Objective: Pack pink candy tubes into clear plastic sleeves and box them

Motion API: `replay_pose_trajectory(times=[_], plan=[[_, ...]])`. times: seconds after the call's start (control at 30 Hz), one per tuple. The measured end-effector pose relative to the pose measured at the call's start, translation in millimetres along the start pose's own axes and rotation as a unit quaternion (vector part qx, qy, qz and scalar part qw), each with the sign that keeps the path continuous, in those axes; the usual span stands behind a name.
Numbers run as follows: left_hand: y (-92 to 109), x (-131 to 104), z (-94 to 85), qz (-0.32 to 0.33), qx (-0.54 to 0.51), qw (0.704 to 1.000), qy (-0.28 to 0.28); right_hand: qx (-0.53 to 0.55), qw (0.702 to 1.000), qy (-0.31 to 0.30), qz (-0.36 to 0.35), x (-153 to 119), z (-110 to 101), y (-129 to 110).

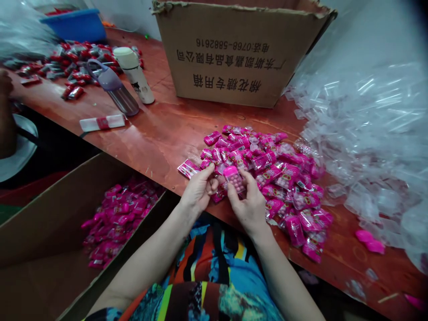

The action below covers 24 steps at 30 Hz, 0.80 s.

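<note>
Between the fingers of my right hand (246, 200) is a small clear box (234, 179) with a pink cap and pink balls inside. My left hand (199, 189) is just left of the box, its thumb and fingers curled together; whatever it pinches, if anything, is too small to make out. Beyond and to the right of both hands, a heap of pink candy packets (284, 174) lies on the reddish table (160, 147). One flat packet (188, 168) lies at the heap's left edge, near my left fingertips.
Below the table edge at left stands an open carton (43, 218) holding pink packets. A large carton (230, 58) stands at the back. Clear plastic pieces (368, 133) pile up at right. Two bottles (122, 96), a white roll (103, 123) and red packets are at left, near another person's arm.
</note>
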<state>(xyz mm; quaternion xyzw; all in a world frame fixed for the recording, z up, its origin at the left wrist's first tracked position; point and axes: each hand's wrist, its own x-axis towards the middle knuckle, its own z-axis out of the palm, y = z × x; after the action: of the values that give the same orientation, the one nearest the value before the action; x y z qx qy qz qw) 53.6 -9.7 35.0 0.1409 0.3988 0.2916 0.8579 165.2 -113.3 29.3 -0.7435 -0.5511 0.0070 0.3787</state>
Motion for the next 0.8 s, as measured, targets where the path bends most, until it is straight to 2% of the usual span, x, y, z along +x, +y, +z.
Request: replay_pose_trajectory(times=[0.07, 0.17, 0.3, 0.37, 0.43, 0.5, 0.57, 0.63, 0.7, 0.73, 0.77, 0.8], plan=[[-0.9, 0.0, -1.3, -0.002, 0.01, 1.0, -0.009, -0.034, 0.999, 0.007, -0.041, 0.0, 0.8, -0.7], [-1.7, -0.7, -1.5, 0.003, 0.019, 1.0, -0.022, -0.019, 0.999, 0.0, -0.041, -2.0, 2.8, -3.4], [-4.8, -2.7, 0.3, -0.012, 0.044, 0.998, -0.047, 0.069, 0.995, -0.041, 0.056, -5.1, 5.3, -10.1], [-7.3, -3.4, 0.3, -0.025, 0.05, 0.997, -0.057, 0.144, 0.98, -0.059, 0.122, -3.8, 5.4, -14.2], [-9.5, -3.6, -0.7, -0.032, 0.059, 0.995, -0.078, 0.268, 0.939, -0.073, 0.201, 0.0, 3.6, -17.7], [-10.3, -3.4, -2.2, -0.03, 0.071, 0.992, -0.098, 0.407, 0.863, -0.114, 0.278, 4.7, -0.6, -19.7], [-9.9, -3.4, -3.4, -0.017, 0.081, 0.992, -0.1, 0.505, 0.784, -0.175, 0.316, 8.5, -6.2, -20.2], [-9.0, -3.7, -3.5, 0.0, 0.099, 0.991, -0.091, 0.559, 0.73, -0.218, 0.329, 10.1, -10.9, -20.0], [-8.3, -4.4, -2.7, 0.021, 0.13, 0.988, -0.082, 0.583, 0.702, -0.225, 0.341, 9.2, -12.1, -20.6], [-8.1, -4.7, -2.1, 0.03, 0.144, 0.986, -0.078, 0.581, 0.703, -0.22, 0.346, 8.0, -11.0, -21.2], [-8.0, -5.0, -1.5, 0.038, 0.153, 0.985, -0.073, 0.57, 0.714, -0.212, 0.347, 6.3, -8.9, -22.1], [-8.0, -5.2, -1.0, 0.042, 0.157, 0.984, -0.068, 0.544, 0.742, -0.203, 0.336, 4.4, -6.3, -23.1]])
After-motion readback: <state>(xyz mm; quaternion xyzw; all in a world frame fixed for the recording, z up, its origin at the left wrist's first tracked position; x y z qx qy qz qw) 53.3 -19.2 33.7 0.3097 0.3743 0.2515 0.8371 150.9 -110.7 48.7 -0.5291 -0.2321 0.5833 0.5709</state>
